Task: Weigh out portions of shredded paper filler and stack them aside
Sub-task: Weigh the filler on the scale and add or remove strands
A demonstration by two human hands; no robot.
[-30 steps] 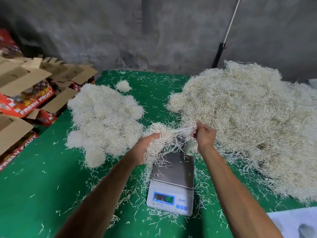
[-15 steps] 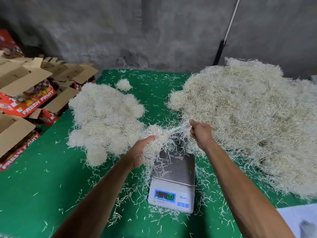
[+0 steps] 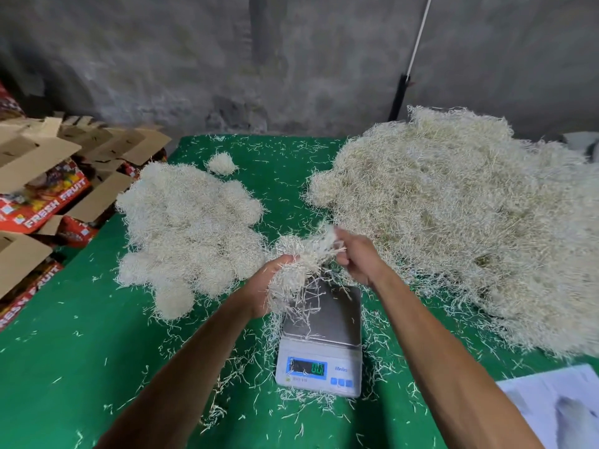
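Observation:
A clump of shredded paper filler (image 3: 296,264) hangs just above the back of the digital scale (image 3: 321,338). My left hand (image 3: 265,286) grips the clump from below and the left. My right hand (image 3: 356,254) pinches its upper right strands. A few loose strands lie on the scale's steel pan, and its blue display is lit. The large loose heap of filler (image 3: 470,215) lies to the right. A pile of rounded weighed portions (image 3: 188,228) lies to the left on the green table (image 3: 81,367).
One small separate ball of filler (image 3: 222,163) sits behind the left pile. Open cardboard fruit boxes (image 3: 42,176) are stacked off the table's left edge. White paper (image 3: 557,406) lies at the near right corner. A pole (image 3: 411,56) leans on the grey wall.
My right hand has moved left toward my left hand, so the stretched strands have bunched into one clump. The clump now hangs closer over the scale pan.

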